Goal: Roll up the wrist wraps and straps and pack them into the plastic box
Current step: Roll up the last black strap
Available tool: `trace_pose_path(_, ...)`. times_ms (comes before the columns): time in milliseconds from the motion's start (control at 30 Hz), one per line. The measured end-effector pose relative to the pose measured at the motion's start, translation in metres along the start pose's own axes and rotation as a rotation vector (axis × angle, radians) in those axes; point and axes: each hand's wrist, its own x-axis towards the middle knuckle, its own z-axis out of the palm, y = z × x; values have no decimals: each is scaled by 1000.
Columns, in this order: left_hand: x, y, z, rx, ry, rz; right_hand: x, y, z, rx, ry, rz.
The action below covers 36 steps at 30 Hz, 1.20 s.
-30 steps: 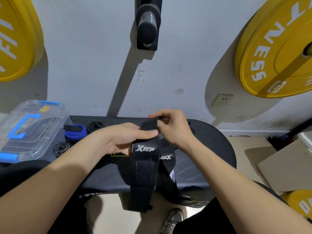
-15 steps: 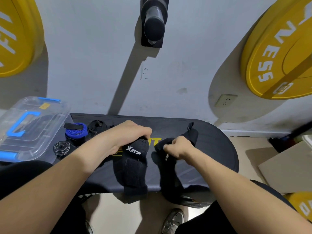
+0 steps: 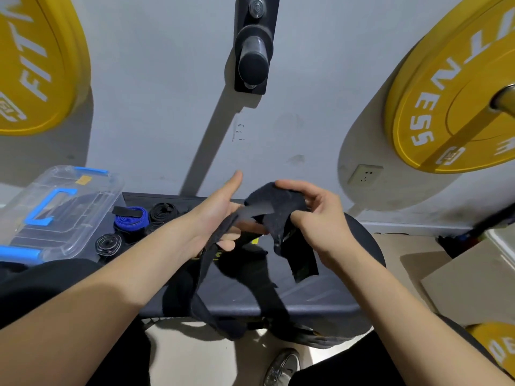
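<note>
While we look down from head height, two bare hands meet at the centre of the frame above a dark padded bench (image 3: 306,296). The right hand (image 3: 320,221) grips the bunched end of a black wrist wrap (image 3: 274,207), fingers curled over it. The wrap's long tail crosses the palm of the left hand (image 3: 214,218) and hangs past the bench's near edge. That hand's thumb points straight up; we cannot tell whether its fingers clamp the tail. At the left of the frame sits the clear plastic box (image 3: 92,218), blue-handled, lid on. Just beside it lie a rolled blue strap (image 3: 131,220) and rolled black straps (image 3: 108,243).
</note>
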Motion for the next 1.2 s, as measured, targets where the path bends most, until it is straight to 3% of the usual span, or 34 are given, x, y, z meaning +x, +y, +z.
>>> trace_pose_path(100, -2, 0, 7, -108, -10, 14, -14, 0, -2, 51, -42, 39)
trace_pose_path(200, -5, -4, 18, -26, 128, 55, -17, 0, -12, 81, -12, 38)
trace_pose_path(333, -11, -3, 23, -184, 267, 188, -14, 5, -34, -14, -54, 139)
trace_pose_path(400, -10, -3, 22, -167, 246, 245, -14, 8, -40, -68, -142, 217)
trace_pose_path(500, -12, -4, 27, -88, 195, 270, -10, 10, -44, 97, -333, 362)
trace_pose_path(600, -15, -2, 27, -54, 119, 297, -3, 13, -46, 198, -239, 553)
trace_pose_path(767, -18, -10, 27, 333, -103, 336, 9, 23, -35, 214, -133, 687)
trace_pose_path(900, -20, -13, 25, 482, -232, 342, 20, 24, -27, 164, -121, 723)
trace_pose_path(1000, -17, -18, 20, 642, -99, 286, 30, 25, -23, 107, -37, 615)
trace_pose_path(1100, -14, -22, 4, 1001, 119, 194, 40, 19, -24, 4, 37, 482)
trace_pose_path(1200, -17, -22, -8, 1140, 91, 162, 47, 13, -28, -140, 21, 409)
